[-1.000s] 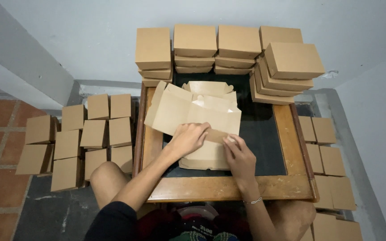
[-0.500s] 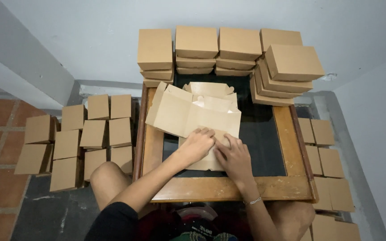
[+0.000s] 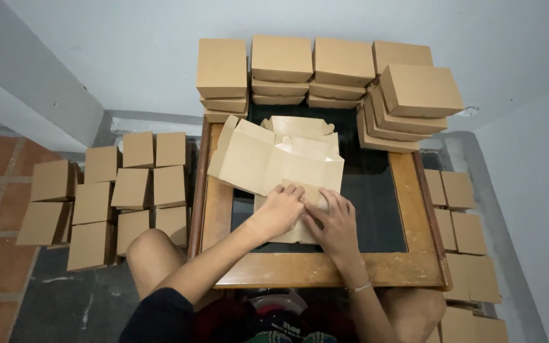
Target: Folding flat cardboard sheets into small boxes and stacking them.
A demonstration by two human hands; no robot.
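1. Since the earlier frame, the left hand (image 3: pixel 281 209) and right hand (image 3: pixel 335 222) are sitting closer together, both pressing flat, grip released, on the unfolded cardboard box (image 3: pixel 274 162).
2. The box is lying on the table (image 3: pixel 325 270), holding nothing visible.
3. Finished box stacks (image 3: pixel 325 63) are standing behind.
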